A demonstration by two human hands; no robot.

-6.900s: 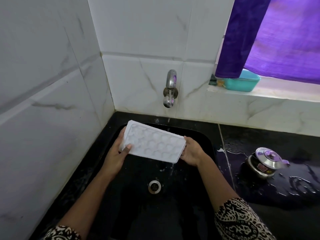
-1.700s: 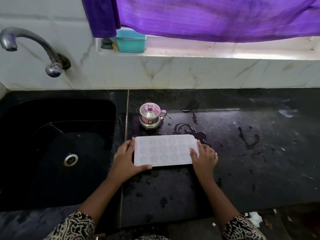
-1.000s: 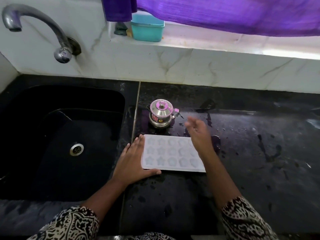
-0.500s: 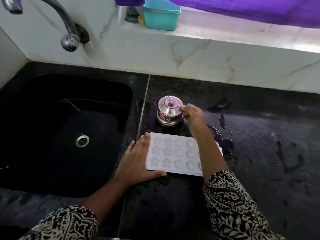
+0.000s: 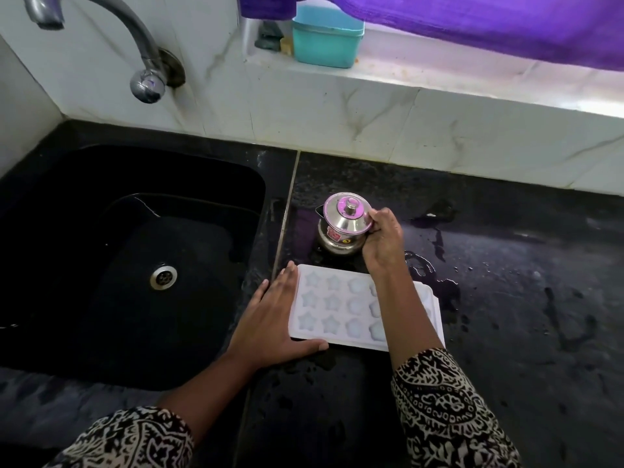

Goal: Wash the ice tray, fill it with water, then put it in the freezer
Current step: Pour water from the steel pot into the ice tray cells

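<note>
Desk: Since the shot at the sink, what has moved?

Photographer: Quite a lot. The ice tray (image 5: 337,309) has left the sink (image 5: 135,265) and now lies flat, cups up, on the wet black surface (image 5: 506,298) just right of the basin. The right hand (image 5: 381,238), on the tray's right end under two seconds ago, has reached across it to the small lidded steel pot (image 5: 344,221) standing just behind the tray.

Desk: And the state of each hand?

Photographer: The right hand has its fingers curled round the pot's right side, apparently at the handle, and is gripping it. The left hand (image 5: 273,319) lies with straight fingers against the tray's left end and its thumb along the near edge. It grasps nothing and only braces.

Desk: Why that arrangement?

Photographer: My reading is that washing is done and filling comes next, with the pot rather than the tap (image 5: 145,62) as the water source. The tray sits level so the cups fill evenly. The flat left hand would stop light plastic sliding on wet stone while the pot tips. Whether the pot has lifted off, I cannot tell.

Desk: Background?

Photographer: A teal tub (image 5: 326,38) sits on the sill beneath a purple curtain (image 5: 472,25).
</note>
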